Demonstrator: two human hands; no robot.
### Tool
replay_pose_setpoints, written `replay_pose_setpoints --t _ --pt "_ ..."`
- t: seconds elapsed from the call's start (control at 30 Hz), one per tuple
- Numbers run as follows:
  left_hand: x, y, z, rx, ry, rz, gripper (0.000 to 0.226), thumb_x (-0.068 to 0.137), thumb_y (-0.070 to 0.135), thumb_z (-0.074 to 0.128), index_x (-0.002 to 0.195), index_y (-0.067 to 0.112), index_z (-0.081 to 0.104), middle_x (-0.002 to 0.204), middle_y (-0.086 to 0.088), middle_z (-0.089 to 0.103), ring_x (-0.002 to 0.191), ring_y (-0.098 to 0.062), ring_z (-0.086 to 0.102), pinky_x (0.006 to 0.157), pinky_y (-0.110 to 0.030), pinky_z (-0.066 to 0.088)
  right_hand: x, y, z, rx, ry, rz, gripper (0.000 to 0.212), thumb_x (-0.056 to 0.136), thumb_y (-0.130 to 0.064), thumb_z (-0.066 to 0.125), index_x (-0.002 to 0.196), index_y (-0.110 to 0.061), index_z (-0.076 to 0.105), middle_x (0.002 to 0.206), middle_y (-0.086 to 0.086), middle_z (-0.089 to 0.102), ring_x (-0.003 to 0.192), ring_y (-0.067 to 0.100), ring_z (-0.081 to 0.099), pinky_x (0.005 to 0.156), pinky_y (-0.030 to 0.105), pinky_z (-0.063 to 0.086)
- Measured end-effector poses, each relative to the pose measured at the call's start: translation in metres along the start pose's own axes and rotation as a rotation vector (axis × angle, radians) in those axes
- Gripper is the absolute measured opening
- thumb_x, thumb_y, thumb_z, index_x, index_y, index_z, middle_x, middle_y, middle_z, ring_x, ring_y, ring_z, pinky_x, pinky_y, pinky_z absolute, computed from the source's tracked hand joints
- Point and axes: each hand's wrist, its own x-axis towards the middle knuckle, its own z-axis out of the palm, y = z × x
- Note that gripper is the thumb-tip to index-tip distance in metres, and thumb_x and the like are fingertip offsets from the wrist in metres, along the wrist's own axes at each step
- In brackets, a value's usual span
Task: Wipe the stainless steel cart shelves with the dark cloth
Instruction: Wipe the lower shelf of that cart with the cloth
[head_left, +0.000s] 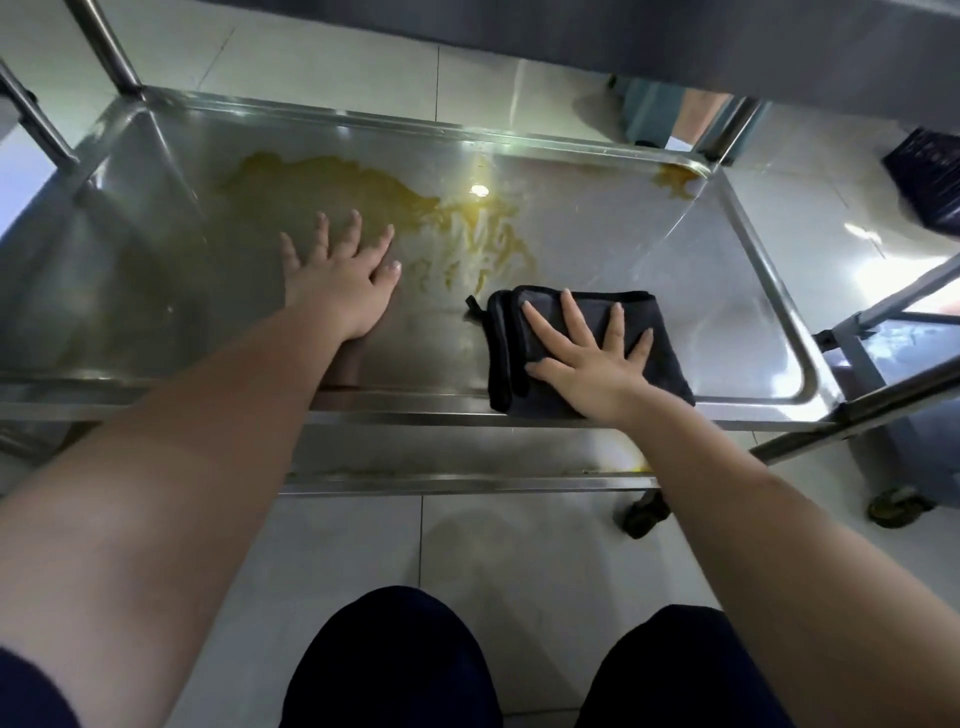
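Softness is the main quality of the dark cloth (506, 358). It looks like a thick, light towel folded in several layers, with a small loop at its far left corner. It lies on the near right part of the shelf (701, 260), partly over the front rim. Such a cloth does not slide by itself, so I judge it needs pressure from above, with the palm in the middle so the layers stay together.

The right hand (587, 364) lies flat on the cloth with fingers straight and spread wide, not gripping it. The left hand (337, 280) is also flat and spread, and it presses on the bare metal just beside the yellow spill (363, 182).

The shelf is a smooth, shiny steel tray with a raised rim and rounded corners, hard and probably slippery where it is wet. The spill looks thin and greasy, with streaks at its right end, near the cloth. A smaller yellow patch (675, 179) sits in the far right corner. Round steel posts (111, 52) stand at the corners, and pale glossy floor tiles (519, 545) are below.
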Motion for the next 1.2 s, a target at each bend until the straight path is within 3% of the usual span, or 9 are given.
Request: replay_pose_setpoints --t 0.13,0.37,0.6,0.8,1.2 --pt "-0.003 0.0 0.0 -0.005 -0.009 -0.006 0.055 0.1 0.059 0.011 0.154 0.047 0.005 0.166 0.006 -0.006 0.151 -0.03 -0.01 0.116 -0.064 -0.009 -0.002 -0.005 0.001 -0.089 -0.017 -0.002 0.062 0.094 -0.07 0.024 0.141 -0.066 -0.016 0.159 -0.016 -0.029 0.142 0.042 -0.032 0.108 0.071 -0.017" --pt "0.0 -0.003 0.003 -0.018 0.006 -0.014 0.051 0.103 0.05 0.011 0.153 0.049 0.001 0.165 0.007 -0.008 0.151 -0.027 -0.011 0.116 -0.062 -0.009 0.015 -0.086 0.022 -0.185 0.084 -0.051 0.062 0.094 -0.072 0.012 0.145 -0.057 -0.02 0.161 -0.007 -0.026 0.142 0.05 -0.026 0.106 0.075 -0.014" --pt "0.016 -0.022 -0.011 -0.018 -0.038 0.047 0.051 0.102 0.054 0.013 0.153 0.049 0.004 0.165 0.009 -0.005 0.152 -0.026 -0.008 0.118 -0.06 -0.005 0.02 -0.066 -0.001 -0.228 0.011 -0.116 0.068 0.084 -0.084 0.015 0.141 -0.065 -0.016 0.162 -0.015 -0.021 0.145 0.044 -0.024 0.109 0.071 -0.016" --pt "0.027 -0.053 -0.009 0.012 -0.002 0.016 0.058 0.095 0.069 0.009 0.151 0.054 0.0 0.164 0.01 -0.011 0.151 -0.03 -0.01 0.115 -0.066 -0.007 0.026 -0.058 0.01 -0.206 0.113 -0.148 0.073 0.074 -0.089 0.007 0.139 -0.068 -0.017 0.16 -0.019 -0.022 0.145 0.042 -0.024 0.11 0.07 -0.014" --pt "0.034 -0.057 -0.001 0.034 0.044 0.022 0.059 0.093 0.072 0.009 0.149 0.058 -0.003 0.164 0.011 -0.011 0.151 -0.028 -0.01 0.116 -0.065 -0.007 0.226 -0.103 -0.056 -0.114 0.179 0.025 0.072 0.08 -0.089 0.022 0.145 -0.065 0.004 0.164 -0.017 -0.003 0.148 0.043 -0.014 0.108 0.074 -0.01"
